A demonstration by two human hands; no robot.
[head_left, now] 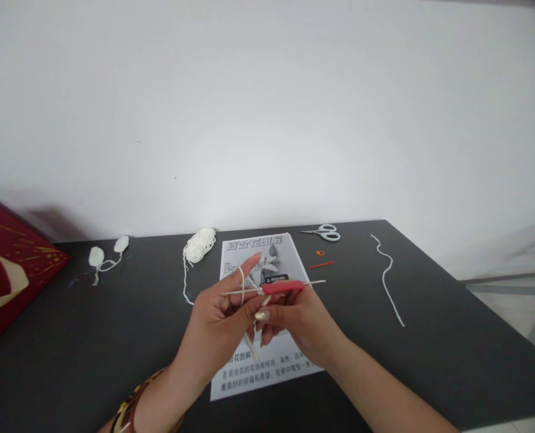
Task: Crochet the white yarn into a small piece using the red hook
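My left hand (pixel 217 322) is closed, thumb and fingers pinching white yarn (pixel 249 346) whose short end hangs below. A strand of the yarn loops round its raised index finger. My right hand (pixel 301 316) grips a crochet hook (pixel 282 288) with a red handle, its thin metal shaft pointing left across the left fingers. Both hands meet fingertip to fingertip above a printed sheet (pixel 222 391) with a flower picture. From the white yarn ball (pixel 201 245) behind, a strand runs toward my left hand. Fingers cover most of the small work at the hook.
On the dark table (pixel 430 361), scissors (pixel 329 233), an orange stitch marker (pixel 320 253) and an orange yarn needle (pixel 321 264) lie at back right. Farther right is a loose yarn length (pixel 387 273). Two white petal-shaped pieces (pixel 97 257) and a red box or bag (pixel 6 282) are left.
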